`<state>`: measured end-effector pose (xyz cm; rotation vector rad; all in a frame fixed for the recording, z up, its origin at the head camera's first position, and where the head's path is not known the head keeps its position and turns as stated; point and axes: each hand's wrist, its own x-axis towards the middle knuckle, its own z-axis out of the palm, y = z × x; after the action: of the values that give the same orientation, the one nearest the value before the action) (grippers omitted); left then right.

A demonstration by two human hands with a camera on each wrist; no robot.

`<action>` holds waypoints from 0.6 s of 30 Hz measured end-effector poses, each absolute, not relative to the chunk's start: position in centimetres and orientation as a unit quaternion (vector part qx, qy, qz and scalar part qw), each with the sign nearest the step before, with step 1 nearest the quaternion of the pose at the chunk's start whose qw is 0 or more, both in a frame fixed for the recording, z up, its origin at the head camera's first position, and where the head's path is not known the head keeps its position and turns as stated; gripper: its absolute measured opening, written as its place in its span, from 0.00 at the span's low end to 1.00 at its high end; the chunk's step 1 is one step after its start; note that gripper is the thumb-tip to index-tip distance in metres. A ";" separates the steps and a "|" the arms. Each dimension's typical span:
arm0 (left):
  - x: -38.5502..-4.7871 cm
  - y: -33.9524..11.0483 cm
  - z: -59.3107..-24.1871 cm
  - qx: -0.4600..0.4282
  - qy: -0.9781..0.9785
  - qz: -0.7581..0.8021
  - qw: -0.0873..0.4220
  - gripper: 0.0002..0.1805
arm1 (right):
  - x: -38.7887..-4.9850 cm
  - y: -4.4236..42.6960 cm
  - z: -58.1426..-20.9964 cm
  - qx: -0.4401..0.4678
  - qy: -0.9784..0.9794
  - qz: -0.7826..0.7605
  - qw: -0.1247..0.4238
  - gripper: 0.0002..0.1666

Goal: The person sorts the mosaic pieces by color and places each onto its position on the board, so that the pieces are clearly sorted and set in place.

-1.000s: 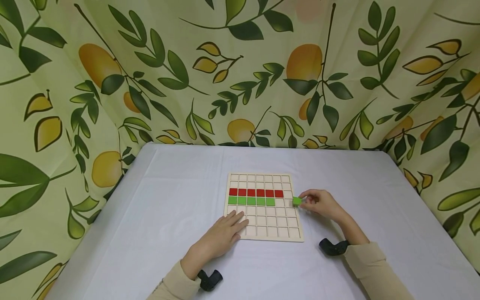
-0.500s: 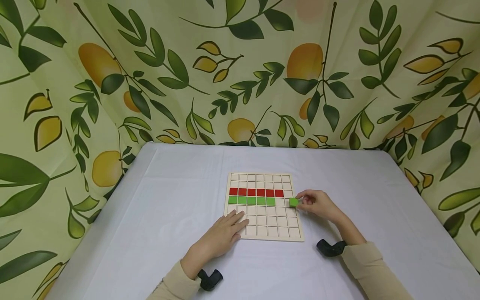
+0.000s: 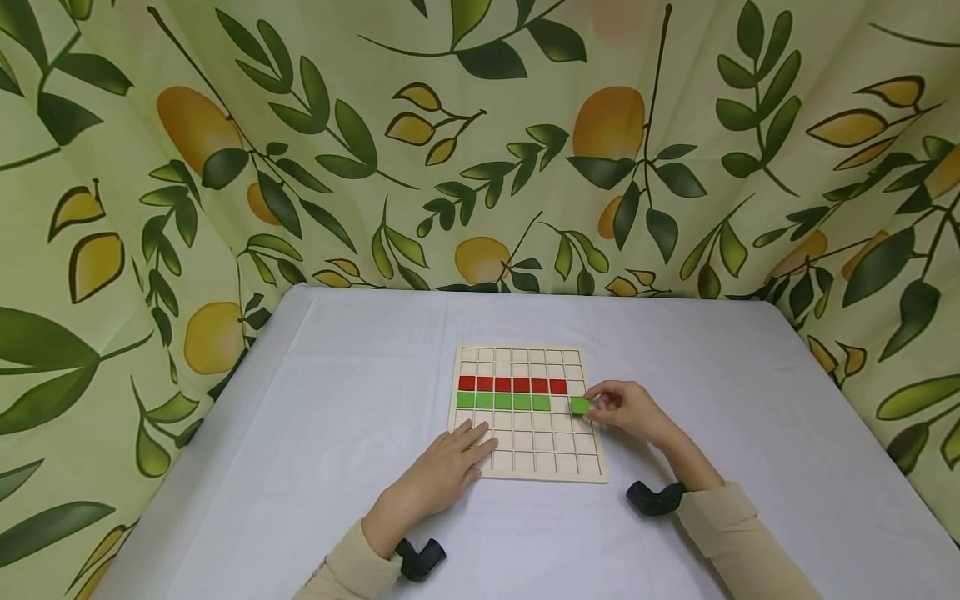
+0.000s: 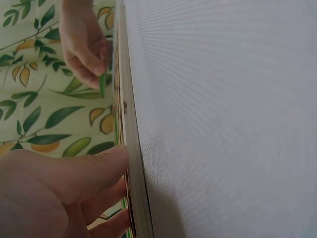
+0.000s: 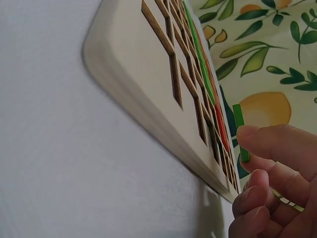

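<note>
A wooden grid board point(image 3: 534, 479) lies flat on the white table. One of its rows holds several red square tiles point(image 3: 513, 385); the row nearer me holds several green square tiles point(image 3: 504, 402). Between thumb and fingers, my right hand point(image 3: 628, 408) pinches a loose green tile point(image 3: 579, 406) above the board's right side. In the right wrist view that green tile point(image 5: 240, 131) is seen edge-on, raised off the board. My left hand point(image 3: 441, 468) rests with spread, straight fingers on the board's near left corner, hiding some cells there.
White cloth point(image 3: 337, 375) covers the table around the board. Behind it hangs a curtain point(image 3: 480, 167) printed with leaves and fruit. A black wrist device point(image 3: 422, 560) sits at the left wrist, another black device point(image 3: 655, 498) at the right.
My right hand has moved a little to the left with the green tile, from the board's right edge to over its rightmost column. The left hand has stayed in place.
</note>
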<state>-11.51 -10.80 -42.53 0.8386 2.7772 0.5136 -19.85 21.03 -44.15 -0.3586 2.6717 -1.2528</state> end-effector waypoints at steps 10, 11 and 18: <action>-11.5 -10.8 -42.6 0.283 0.938 0.172 0.097 0.25 | -19.7 20.2 -44.0 -0.106 0.893 -0.428 0.088 0.17; -11.5 -10.8 -42.6 0.283 0.939 0.172 0.097 0.25 | -19.6 20.1 -43.9 -0.105 0.893 -0.429 0.088 0.17; -11.5 -10.8 -42.5 0.284 0.939 0.169 0.096 0.25 | -19.6 19.7 -44.0 -0.102 0.889 -0.438 0.087 0.17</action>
<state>-11.48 -10.78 -42.54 0.8402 2.7829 0.4997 -19.62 19.66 -43.95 -0.3040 2.6467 -1.3050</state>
